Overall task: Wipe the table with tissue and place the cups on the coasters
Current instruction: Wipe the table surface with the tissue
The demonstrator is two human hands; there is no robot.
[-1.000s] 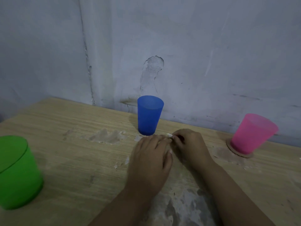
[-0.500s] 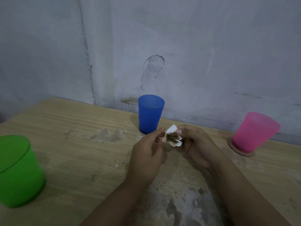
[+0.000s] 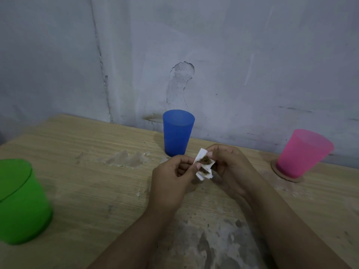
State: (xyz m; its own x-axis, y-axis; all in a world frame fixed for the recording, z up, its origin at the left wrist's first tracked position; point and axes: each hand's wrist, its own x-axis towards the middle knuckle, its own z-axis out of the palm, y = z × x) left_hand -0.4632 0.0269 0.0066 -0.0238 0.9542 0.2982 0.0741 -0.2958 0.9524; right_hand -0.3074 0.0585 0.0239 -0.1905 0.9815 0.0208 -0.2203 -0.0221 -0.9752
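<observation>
- A translucent green plastic cup (image 3: 21, 202) stands upright at the far left of the pale wood-grain bench (image 3: 81, 191), near the front edge; no coaster shows under it.
- A pale, smeared patch (image 3: 126, 159) marks the bench top between the green cup and the middle, with small crumbs beside it.
- A blue plastic cup (image 3: 178, 133) stands upright at the back of the bench, close to the scuffed grey wall (image 3: 233, 65); whether a coaster lies beneath it cannot be told.
- The left hand (image 3: 171, 179) is raised above the bench just in front of the blue cup, its fingers curled and pinching the left side of a small crumpled white tissue (image 3: 204, 166) stained brown in its folds.
- The right hand (image 3: 231, 167) pinches the same tissue from the other side, so both hands hold it between them, clear of the bench.
- Grey, worn blotches (image 3: 213, 243) spread over the bench below the forearms.
- A translucent pink plastic cup (image 3: 303, 152) stands on a round brown cardboard coaster (image 3: 287, 176) at the far right.
</observation>
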